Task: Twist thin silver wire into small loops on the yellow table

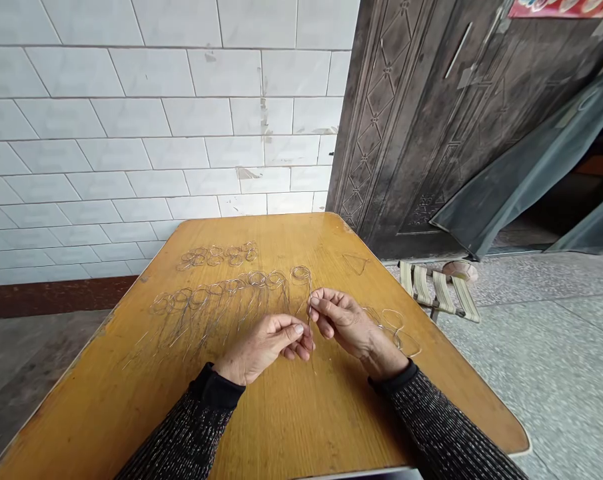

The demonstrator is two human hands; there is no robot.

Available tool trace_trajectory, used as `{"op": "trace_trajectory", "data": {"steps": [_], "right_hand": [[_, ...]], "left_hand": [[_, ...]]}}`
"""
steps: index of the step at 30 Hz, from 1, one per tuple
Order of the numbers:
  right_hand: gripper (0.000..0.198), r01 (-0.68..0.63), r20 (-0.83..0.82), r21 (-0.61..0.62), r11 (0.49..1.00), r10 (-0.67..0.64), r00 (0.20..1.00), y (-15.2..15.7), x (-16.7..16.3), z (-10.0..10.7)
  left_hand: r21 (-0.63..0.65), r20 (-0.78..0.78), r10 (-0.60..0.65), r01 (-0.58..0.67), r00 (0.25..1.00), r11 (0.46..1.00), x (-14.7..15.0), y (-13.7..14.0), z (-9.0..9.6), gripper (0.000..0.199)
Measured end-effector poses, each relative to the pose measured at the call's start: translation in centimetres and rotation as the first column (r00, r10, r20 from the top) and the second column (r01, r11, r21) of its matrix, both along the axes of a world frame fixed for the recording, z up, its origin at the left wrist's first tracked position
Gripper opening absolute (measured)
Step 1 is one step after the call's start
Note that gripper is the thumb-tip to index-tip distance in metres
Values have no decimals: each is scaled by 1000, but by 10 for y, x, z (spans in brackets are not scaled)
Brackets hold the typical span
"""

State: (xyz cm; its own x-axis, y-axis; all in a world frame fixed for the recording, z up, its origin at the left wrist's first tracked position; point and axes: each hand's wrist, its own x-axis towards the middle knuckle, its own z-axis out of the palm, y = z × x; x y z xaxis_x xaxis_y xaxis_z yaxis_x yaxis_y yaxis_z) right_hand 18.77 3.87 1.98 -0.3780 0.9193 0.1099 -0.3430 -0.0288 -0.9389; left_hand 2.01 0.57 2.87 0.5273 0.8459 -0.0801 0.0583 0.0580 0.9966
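Between my hands is a thin wire (310,287) with round loops at its upper end and a straight tail running down. My right hand (344,323) pinches the tail just below the loops. Lower on the same tail, my left hand (271,340) closes thumb and fingers around it. A row of similar looped wires (201,297) with long tails lies to the left of the held one. Farther back sits a shorter row of wire coils (216,255). Loose wire loops (394,327) lie beside my right wrist, partly hidden by it.
The yellow wooden table (271,420) reaches back to a white tiled wall (196,120). A bent wire triangle (356,264) lies at the back right. Right of the table stand a striped folding stool (438,290) and a dark carved door (421,133) with a grey curtain (526,160).
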Motion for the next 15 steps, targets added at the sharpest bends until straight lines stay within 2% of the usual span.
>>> {"op": "trace_trajectory", "data": {"steps": [3,7,15], "right_hand": [[29,-15,-14,5,1000,15,1000,0,0,0],[26,-27,-48,-11,1000,27,998,-2,1,1],[25,-66,-72,-25,998,64,995,-2,2,0]], "left_hand": [[-16,20,-49,49,999,999,2,0,-2,29],[-56,44,-57,59,997,997,3,0,-6,26],[-51,68,-74,78,995,996,5,-2,-7,27]]}}
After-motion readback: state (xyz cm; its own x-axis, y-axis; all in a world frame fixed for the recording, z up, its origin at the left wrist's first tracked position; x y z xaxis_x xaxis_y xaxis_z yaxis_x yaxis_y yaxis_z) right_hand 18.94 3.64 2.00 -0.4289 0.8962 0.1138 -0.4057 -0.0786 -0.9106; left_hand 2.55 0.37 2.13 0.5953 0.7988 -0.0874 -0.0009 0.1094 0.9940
